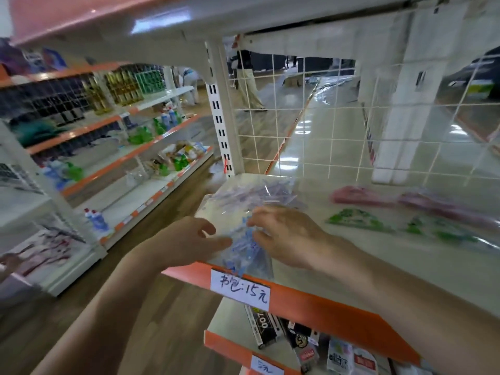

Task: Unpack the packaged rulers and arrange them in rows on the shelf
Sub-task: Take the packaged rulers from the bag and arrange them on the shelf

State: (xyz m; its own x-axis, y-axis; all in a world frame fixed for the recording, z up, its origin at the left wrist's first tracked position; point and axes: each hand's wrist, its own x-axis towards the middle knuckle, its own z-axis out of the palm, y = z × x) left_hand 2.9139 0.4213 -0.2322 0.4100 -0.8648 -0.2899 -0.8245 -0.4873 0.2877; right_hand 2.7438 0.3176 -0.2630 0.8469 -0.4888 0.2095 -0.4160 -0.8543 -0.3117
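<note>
Hands share the job: left hand point(189, 239) and right hand point(286, 234) each pinch the ruler bag point(243, 201), resting on the shelf point(324, 301) edge, apparently to pull it open.

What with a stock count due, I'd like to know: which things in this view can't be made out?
All in the head view:
- Clear packet held by left hand and right hand: ruler count and markings lost to blur and glare.
- Pink packs and green packs on the shelf: motion-blurred, print unreadable.
- Lower price label: cut by the bottom edge.
</note>
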